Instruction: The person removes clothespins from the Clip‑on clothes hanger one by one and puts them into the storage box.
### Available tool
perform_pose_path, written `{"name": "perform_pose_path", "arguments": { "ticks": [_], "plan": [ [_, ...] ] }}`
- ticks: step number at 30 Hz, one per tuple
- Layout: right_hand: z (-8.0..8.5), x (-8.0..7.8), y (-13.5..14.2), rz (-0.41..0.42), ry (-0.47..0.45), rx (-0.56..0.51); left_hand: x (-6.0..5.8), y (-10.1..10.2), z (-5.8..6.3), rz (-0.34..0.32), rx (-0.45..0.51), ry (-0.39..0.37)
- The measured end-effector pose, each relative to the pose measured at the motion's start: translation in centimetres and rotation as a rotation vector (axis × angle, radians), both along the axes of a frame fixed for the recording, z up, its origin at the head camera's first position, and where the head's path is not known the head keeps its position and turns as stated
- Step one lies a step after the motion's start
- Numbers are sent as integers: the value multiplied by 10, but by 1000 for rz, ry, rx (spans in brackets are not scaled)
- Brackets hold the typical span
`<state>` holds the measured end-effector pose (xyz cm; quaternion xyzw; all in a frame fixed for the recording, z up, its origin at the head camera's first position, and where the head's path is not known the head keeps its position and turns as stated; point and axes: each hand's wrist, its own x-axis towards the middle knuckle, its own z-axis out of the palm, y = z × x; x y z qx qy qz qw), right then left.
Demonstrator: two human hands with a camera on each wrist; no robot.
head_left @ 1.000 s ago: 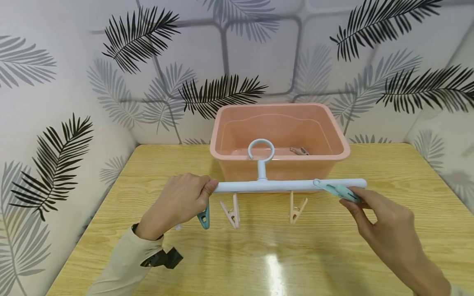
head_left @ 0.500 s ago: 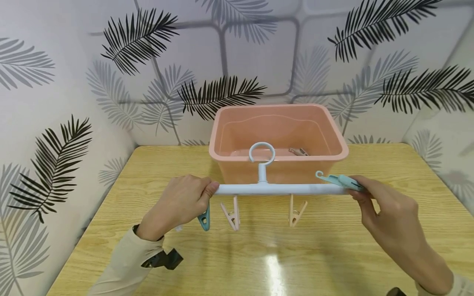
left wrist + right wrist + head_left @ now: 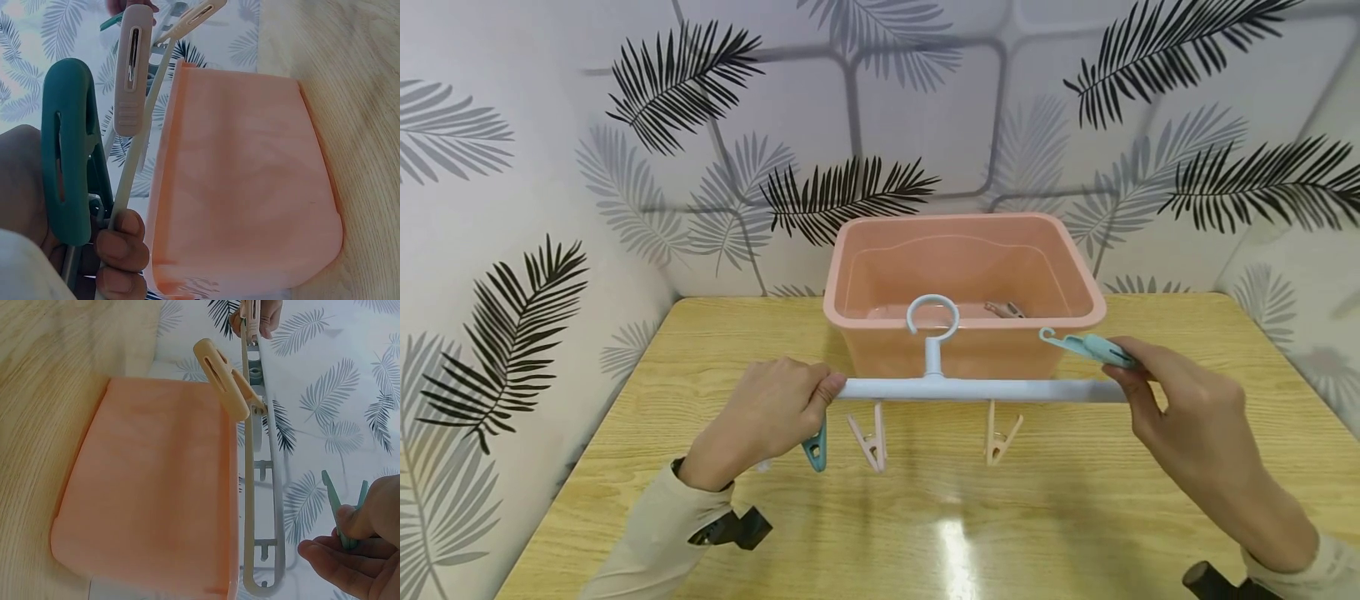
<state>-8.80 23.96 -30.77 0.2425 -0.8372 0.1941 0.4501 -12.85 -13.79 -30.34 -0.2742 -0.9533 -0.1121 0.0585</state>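
My left hand (image 3: 775,404) grips the left end of a pale blue clip hanger (image 3: 977,389), holding it level in front of the tub, its round hook upward. From its underside hang a dark teal clothespin (image 3: 67,156) beside the left hand, a pale pink clothespin (image 3: 871,437) and a cream-yellow clothespin (image 3: 997,437). Near the bar's right end, my right hand (image 3: 1183,408) pinches a mint clothespin (image 3: 1097,348) with a small curled hook. In the right wrist view this mint clothespin stands apart from the bar.
A peach plastic tub (image 3: 962,321) stands on the wooden table (image 3: 722,329) behind the hanger. Inside it lies a small greyish-pink clip (image 3: 1003,309). The leaf-patterned wall (image 3: 925,100) rises behind the table.
The mint clothespin has moved up from overlapping the bar's right part to just above it. The hanger sits slightly lower in the head view, and my left hand keeps its grip.
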Motion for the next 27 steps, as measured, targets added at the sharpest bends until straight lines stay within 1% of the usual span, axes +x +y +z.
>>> {"name": "perform_pose_path", "arguments": {
  "ticks": [4, 12, 19, 27],
  "plan": [
    [2, -3, 1, 4, -32, 9, 0, 0, -1, 4, 0, -4],
    [2, -12, 0, 23, -29, 3, -1, 1, -3, 2, -6, -8],
    [7, -17, 2, 24, -40, 43, -1, 3, -5, -10, 3, 6],
    [18, -24, 6, 16, -97, 106, -1, 5, -6, -5, -2, 5]
  ]
}}
